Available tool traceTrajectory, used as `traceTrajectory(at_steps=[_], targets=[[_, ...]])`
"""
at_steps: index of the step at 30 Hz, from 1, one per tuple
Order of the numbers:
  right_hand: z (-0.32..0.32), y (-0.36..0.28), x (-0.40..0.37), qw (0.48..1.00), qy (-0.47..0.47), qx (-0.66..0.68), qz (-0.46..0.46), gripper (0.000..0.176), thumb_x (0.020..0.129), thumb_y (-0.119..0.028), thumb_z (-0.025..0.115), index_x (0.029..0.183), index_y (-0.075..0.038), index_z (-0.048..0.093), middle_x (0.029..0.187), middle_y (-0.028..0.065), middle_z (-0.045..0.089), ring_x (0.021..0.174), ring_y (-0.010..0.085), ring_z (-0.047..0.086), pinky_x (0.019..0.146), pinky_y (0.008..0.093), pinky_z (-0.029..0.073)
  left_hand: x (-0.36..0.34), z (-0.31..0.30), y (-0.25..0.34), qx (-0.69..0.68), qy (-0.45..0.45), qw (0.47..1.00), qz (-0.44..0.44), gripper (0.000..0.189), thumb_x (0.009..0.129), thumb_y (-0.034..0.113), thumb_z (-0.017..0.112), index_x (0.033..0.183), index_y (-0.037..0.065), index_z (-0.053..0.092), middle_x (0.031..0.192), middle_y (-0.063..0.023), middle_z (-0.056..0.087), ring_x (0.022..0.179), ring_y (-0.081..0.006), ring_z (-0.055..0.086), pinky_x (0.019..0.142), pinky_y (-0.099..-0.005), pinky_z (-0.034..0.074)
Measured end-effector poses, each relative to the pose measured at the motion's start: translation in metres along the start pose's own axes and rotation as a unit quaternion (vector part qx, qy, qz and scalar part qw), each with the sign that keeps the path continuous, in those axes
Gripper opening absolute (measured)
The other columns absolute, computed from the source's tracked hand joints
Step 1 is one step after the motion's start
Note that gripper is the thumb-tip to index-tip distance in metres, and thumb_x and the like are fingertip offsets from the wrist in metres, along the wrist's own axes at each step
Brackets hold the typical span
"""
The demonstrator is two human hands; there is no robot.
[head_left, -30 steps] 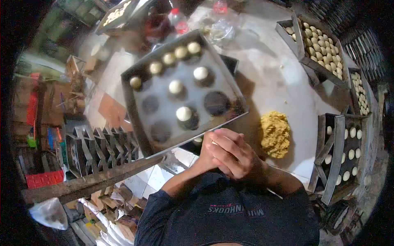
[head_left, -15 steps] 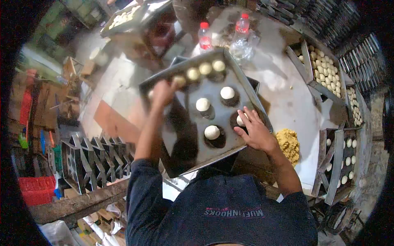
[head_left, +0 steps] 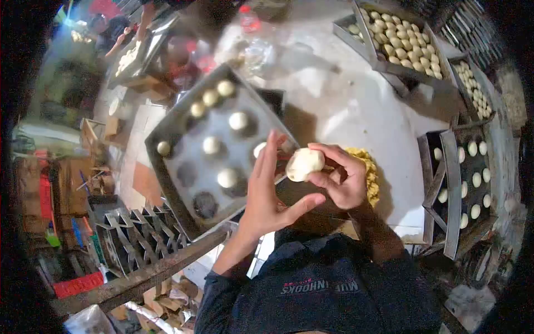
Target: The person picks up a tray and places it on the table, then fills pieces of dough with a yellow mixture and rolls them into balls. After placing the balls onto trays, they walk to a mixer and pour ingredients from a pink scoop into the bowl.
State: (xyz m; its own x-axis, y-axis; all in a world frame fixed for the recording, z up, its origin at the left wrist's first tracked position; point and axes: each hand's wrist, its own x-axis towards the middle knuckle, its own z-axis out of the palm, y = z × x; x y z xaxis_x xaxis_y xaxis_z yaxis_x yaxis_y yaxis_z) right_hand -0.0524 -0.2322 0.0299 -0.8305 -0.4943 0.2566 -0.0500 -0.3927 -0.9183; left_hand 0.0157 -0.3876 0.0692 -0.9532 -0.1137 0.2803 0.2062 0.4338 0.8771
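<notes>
A pale dough ball (head_left: 305, 165) is pinched in the fingertips and thumb of my right hand (head_left: 346, 181), above the near right side of the baking tray. Facing it from the left, my left hand (head_left: 266, 195) is open, fingers stretched upward and thumb apart. Beneath lies the dark metal baking tray (head_left: 167, 186), set at a slant. On it sit spaced dough balls, among them one in the middle (head_left: 212, 146) and one nearer me (head_left: 227, 178). Three more stand in a row at its far edge. My left hand partly covers another ball.
A crumbly yellow mound (head_left: 368, 170) lies right of my right hand on the white worktop (head_left: 389, 195). Trays of dough balls (head_left: 403, 44) stand at the right. Stacked metal trays (head_left: 142, 239) are at the left. A red-capped bottle (head_left: 248, 19) stands at the back.
My left hand has left the row of dough balls at the tray's far edge, where fewer now sit. My right hand has lifted off the tray and holds a dough ball. The view has shifted.
</notes>
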Motion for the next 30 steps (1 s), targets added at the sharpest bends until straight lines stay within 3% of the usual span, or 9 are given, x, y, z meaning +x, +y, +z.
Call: traceTrajectory(at_steps=[3, 6, 10, 14, 18, 22, 25, 28, 30], targets=[[-0.028, -0.023, -0.01, 0.936, -0.081, -0.253, -0.229, 0.049, 0.077, -0.005, 0.07, 0.124, 0.001, 0.056, 0.126, 0.0226, 0.054, 0.107, 0.0283, 0.061, 0.091, 0.035, 0.049, -0.013, 0.044, 0.002, -0.214, 0.027, 0.969, -0.118, 0.066, 0.081, 0.024, 0.075, 0.131, -0.008, 0.046, 0.112, -0.0096, 0.053, 0.105, -0.0174, 0.052, 0.092, -0.0296, 0.043], [-0.038, -0.045, -0.037, 0.958, -0.013, -0.222, -0.179, 0.044, 0.082, -0.008, 0.064, 0.123, 0.002, 0.056, 0.124, 0.0231, 0.055, 0.107, 0.0303, 0.06, 0.094, 0.0376, 0.046, -0.023, 0.079, 0.021, -0.178, 0.121, 0.969, -0.119, 0.039, 0.089, 0.008, 0.06, 0.125, -0.006, 0.054, 0.111, -0.0105, 0.052, 0.103, -0.0185, 0.052, 0.093, -0.0291, 0.039], [-0.047, -0.053, -0.072, 0.947, 0.08, -0.259, -0.172, 0.026, 0.09, -0.008, 0.057, 0.113, 0.002, 0.059, 0.093, 0.0156, 0.065, 0.086, 0.0263, 0.066, 0.075, 0.0333, 0.051, -0.051, 0.116, 0.031, 0.02, 0.061, 0.994, 0.091, 0.039, 0.091, 0.012, 0.055, 0.127, -0.004, 0.053, 0.121, -0.0226, 0.046, 0.116, -0.0299, 0.044, 0.101, -0.0393, 0.033], [-0.026, -0.033, -0.105, 0.952, 0.121, -0.213, -0.184, 0.015, 0.089, -0.007, 0.058, 0.101, -0.001, 0.063, 0.082, 0.0134, 0.065, 0.074, 0.0252, 0.066, 0.066, 0.0341, 0.051, -0.078, 0.13, 0.052, -0.249, 0.013, 0.968, 0.017, 0.067, 0.095, 0.04, 0.047, 0.141, -0.006, 0.032, 0.149, -0.0279, 0.019, 0.138, -0.0348, 0.023, 0.111, -0.0426, 0.021], [-0.004, -0.002, -0.108, 0.938, 0.083, -0.299, -0.156, 0.022, 0.095, -0.022, 0.052, 0.096, -0.002, 0.062, 0.082, 0.0175, 0.06, 0.076, 0.0334, 0.061, 0.069, 0.0383, 0.049, -0.126, 0.104, 0.051, -0.225, 0.084, 0.958, -0.159, 0.029, 0.095, 0.016, 0.059, 0.119, -0.001, 0.057, 0.099, -0.0052, 0.064, 0.085, -0.0087, 0.056, 0.075, -0.0227, 0.045], [0.03, 0.016, -0.141, 0.941, 0.066, -0.303, -0.136, 0.027, 0.097, -0.023, 0.046, 0.094, -0.002, 0.062, 0.083, 0.0162, 0.049, 0.078, 0.0319, 0.055, 0.072, 0.0393, 0.046, -0.184, 0.066, 0.039, -0.443, 0.159, 0.841, -0.266, 0.032, 0.097, 0.02, 0.053, 0.116, -0.005, 0.057, 0.112, -0.0123, 0.064, 0.1, -0.0196, 0.062, 0.089, -0.0348, 0.048], [0.043, 0.044, -0.165, 0.953, 0.015, -0.236, -0.188, 0.044, 0.101, -0.037, 0.038, 0.096, -0.001, 0.062, 0.086, 0.0115, 0.059, 0.078, 0.0214, 0.058, 0.068, 0.0332, 0.047, -0.231, 0.092, 0.016, -0.414, 0.097, 0.87, -0.249, 0.031, 0.096, 0.021, 0.055, 0.112, -0.005, 0.058, 0.111, -0.0131, 0.063, 0.103, -0.0207, 0.06, 0.092, -0.035, 0.046], [0.022, 0.046, -0.17, 0.974, 0.03, -0.222, 0.023, 0.03, 0.092, -0.028, 0.056, 0.081, -0.001, 0.065, 0.072, 0.0126, 0.06, 0.072, 0.0261, 0.06, 0.07, 0.0354, 0.047, -0.242, 0.084, 0.01, -0.527, 0.105, 0.802, -0.259, 0.033, 0.096, 0.021, 0.054, 0.116, -0.005, 0.057, 0.113, -0.0126, 0.063, 0.108, -0.0204, 0.059, 0.097, -0.0355, 0.044], [-0.02, 0.043, -0.153, 0.892, 0.079, -0.441, -0.058, 0.021, 0.087, -0.021, 0.062, 0.085, -0.001, 0.065, 0.085, 0.0151, 0.066, 0.083, 0.0305, 0.062, 0.079, 0.0387, 0.048, -0.239, 0.075, 0.022, -0.554, 0.111, 0.778, -0.274, 0.038, 0.096, 0.021, 0.055, 0.119, -0.008, 0.054, 0.117, -0.015, 0.061, 0.112, -0.024, 0.057, 0.101, -0.0381, 0.042]])
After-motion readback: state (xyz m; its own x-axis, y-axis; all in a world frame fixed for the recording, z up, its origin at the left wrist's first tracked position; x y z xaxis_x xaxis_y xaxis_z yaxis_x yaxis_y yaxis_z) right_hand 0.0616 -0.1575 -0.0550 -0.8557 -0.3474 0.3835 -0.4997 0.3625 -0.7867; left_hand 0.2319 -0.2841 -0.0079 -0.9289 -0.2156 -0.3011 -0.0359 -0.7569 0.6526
